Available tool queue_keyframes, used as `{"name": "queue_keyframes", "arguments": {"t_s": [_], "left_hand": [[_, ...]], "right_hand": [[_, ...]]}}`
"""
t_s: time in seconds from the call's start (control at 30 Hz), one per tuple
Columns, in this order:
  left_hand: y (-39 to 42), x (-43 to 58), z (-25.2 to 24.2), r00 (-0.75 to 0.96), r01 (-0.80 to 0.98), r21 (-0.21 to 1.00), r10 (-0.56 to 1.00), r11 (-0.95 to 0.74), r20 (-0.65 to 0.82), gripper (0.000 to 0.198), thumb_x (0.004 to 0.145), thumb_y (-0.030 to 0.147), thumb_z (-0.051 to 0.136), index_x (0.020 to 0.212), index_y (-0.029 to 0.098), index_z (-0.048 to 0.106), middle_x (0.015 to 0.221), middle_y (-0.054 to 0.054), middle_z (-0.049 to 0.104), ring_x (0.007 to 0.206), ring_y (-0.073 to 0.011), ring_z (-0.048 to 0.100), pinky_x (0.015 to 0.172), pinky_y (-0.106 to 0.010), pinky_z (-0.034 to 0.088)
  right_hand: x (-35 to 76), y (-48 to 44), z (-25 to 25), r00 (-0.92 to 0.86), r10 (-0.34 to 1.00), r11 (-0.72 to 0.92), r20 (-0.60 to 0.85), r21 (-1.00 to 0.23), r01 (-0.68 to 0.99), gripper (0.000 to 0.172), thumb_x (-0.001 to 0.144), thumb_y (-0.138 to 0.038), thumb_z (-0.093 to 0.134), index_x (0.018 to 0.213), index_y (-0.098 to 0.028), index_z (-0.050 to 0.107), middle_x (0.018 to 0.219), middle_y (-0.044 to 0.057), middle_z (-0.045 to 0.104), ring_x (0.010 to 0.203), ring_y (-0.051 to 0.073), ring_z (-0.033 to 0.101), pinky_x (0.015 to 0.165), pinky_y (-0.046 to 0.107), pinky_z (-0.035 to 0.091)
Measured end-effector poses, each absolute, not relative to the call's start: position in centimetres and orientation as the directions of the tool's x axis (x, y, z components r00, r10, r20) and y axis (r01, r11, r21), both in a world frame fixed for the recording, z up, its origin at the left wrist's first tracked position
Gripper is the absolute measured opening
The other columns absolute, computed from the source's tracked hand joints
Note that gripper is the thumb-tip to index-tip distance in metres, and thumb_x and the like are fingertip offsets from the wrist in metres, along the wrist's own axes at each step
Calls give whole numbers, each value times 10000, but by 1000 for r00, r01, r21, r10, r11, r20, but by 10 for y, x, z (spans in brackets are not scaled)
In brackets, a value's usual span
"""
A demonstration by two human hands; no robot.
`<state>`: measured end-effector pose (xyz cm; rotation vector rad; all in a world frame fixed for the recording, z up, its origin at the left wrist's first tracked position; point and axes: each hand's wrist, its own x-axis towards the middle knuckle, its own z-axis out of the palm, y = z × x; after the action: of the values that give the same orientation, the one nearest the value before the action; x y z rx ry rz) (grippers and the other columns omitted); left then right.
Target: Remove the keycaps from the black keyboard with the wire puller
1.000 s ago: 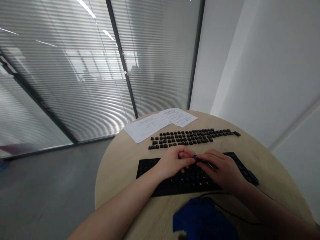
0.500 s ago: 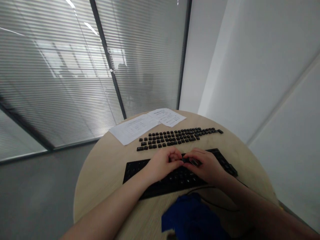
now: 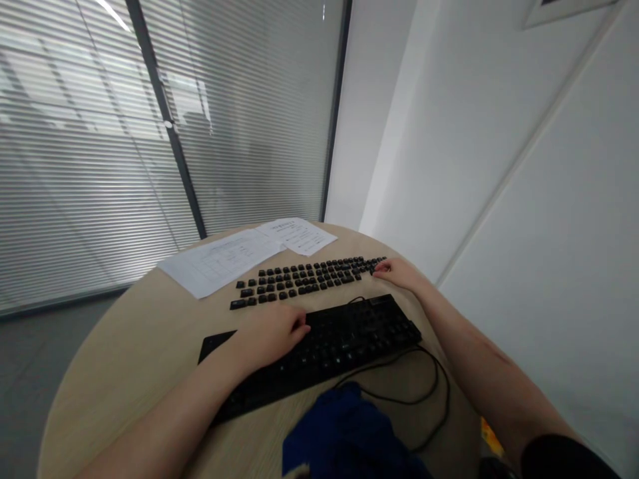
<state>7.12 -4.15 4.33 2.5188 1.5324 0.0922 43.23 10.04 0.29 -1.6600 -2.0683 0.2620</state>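
A black keyboard frame lies across the round wooden table, its cable looping at the right. Behind it, several loose black keycaps are laid out in rows. My left hand rests on the keyboard's left half with fingers curled and nothing visible in them. My right hand reaches to the right end of the keycap rows, fingertips pinched at a keycap there; what it holds is too small to make out.
Two printed paper sheets lie at the table's far edge. A blue cloth sits at the near edge below the keyboard. Glass partitions with blinds stand behind, and a white wall runs close on the right.
Both hands were together over the keyboard's middle, working a small part. They have separated: my right hand moved out to the keycap rows, my left stayed on the keyboard. The view swung right.
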Motion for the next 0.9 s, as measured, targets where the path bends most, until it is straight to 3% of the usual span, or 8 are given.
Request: {"name": "queue_keyframes", "arguments": {"t_s": [0.3, 0.6, 0.9], "left_hand": [[-44, 73, 44, 454, 886, 158, 883, -435, -119, 259, 964, 324, 536, 892, 211, 758, 893, -102, 776, 848, -284, 718, 736, -372, 487], [-43, 75, 40, 463, 883, 166, 874, -439, -148, 256, 962, 354, 535, 905, 227, 750, 921, -94, 773, 871, -290, 718, 745, -382, 490], [-39, 73, 33, 463, 880, 184, 877, -438, -131, 225, 949, 358, 557, 937, 239, 748, 932, -90, 774, 887, -295, 721, 746, -380, 485]], "right_hand": [[434, 127, -44, -161, 965, 234, 206, -405, 884, 222, 853, -355, 762, 985, -196, 843, 899, 69, 810, 810, 229, 724, 715, 303, 520], [440, 131, -51, -160, 964, 235, 212, -399, 886, 270, 907, -349, 718, 1093, -188, 831, 992, 82, 816, 885, 234, 737, 795, 315, 537], [436, 132, -50, -173, 964, 238, 201, -373, 897, 283, 915, -364, 710, 1114, -202, 831, 980, 77, 818, 874, 235, 733, 756, 309, 528]]}}
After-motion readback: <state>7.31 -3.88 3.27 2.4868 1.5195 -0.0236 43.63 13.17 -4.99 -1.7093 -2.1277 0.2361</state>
